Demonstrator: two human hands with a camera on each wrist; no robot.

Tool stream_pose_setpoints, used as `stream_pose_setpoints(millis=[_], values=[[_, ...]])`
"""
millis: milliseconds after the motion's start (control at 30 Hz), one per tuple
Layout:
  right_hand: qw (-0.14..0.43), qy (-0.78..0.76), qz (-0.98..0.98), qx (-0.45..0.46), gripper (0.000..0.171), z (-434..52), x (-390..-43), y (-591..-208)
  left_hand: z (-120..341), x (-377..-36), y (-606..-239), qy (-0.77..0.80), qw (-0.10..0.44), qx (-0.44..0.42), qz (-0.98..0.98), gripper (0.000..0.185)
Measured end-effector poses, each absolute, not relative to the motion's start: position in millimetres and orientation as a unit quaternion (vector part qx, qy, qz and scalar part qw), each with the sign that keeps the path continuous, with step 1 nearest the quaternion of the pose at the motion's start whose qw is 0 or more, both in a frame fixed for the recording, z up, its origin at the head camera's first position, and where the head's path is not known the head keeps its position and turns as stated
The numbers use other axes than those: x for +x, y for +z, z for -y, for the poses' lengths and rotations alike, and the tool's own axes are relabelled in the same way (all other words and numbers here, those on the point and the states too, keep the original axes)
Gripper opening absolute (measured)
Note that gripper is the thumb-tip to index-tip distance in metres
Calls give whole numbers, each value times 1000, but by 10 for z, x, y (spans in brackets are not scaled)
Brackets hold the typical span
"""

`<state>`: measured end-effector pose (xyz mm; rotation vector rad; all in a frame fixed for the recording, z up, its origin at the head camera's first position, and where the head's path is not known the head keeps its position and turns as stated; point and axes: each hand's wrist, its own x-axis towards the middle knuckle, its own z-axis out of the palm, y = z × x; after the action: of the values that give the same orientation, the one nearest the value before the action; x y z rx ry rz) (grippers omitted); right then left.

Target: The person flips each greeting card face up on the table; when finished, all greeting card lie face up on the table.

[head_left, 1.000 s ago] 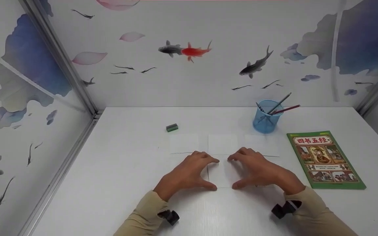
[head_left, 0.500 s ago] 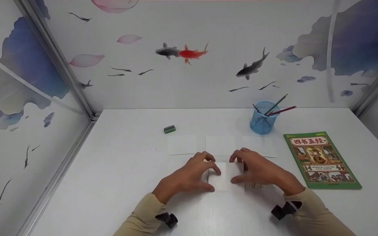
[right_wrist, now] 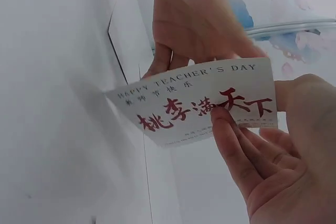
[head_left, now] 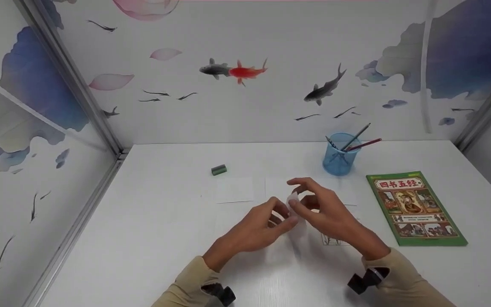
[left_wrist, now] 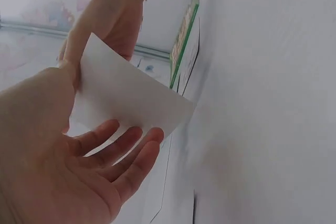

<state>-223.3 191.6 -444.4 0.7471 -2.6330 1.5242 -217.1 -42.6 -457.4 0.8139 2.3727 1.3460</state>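
Observation:
Both hands hold one small white card (head_left: 293, 199) lifted off the white table (head_left: 151, 238), near its middle. My left hand (head_left: 283, 212) pinches the card's left end, thumb on one face and fingers (left_wrist: 123, 153) spread under the blank back (left_wrist: 126, 98). My right hand (head_left: 293, 194) pinches the other end between thumb and fingers (right_wrist: 231, 135). In the right wrist view the card's face (right_wrist: 199, 103) carries red Chinese characters and the line "HAPPY TEACHER'S DAY". The card stands tilted on edge between the hands.
More white cards (head_left: 235, 189) lie flat in a row behind the hands. A blue cup (head_left: 337, 160) with pencils stands at the back right, a green picture book (head_left: 416, 209) lies to the right, and a small green eraser (head_left: 218, 169) at the back left. Mural walls close three sides.
The hands lay flat on a card on the table a second ago. They have since picked it up and tilted it on edge between them.

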Motion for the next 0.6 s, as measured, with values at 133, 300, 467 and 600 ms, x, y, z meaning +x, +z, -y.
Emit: stream_pose_setpoints(millis=[133, 300, 467, 600], values=[[7, 473, 840, 266, 45, -1857, -2188, -4468, 414, -2157, -4582, 500, 175, 278, -801, 52], [11, 460, 843, 278, 35, -1853, -2191, -4518, 414, -2155, -4620, 521, 186, 278, -785, 50], [14, 453, 838, 303, 31, -1880, -2231, -4564, 454, -2160, -4664, 544, 198, 274, -768, 50], [30, 424, 850, 311, 41, -1900, -2254, -4592, 488, -2199, -4722, 575, 201, 244, -755, 51]])
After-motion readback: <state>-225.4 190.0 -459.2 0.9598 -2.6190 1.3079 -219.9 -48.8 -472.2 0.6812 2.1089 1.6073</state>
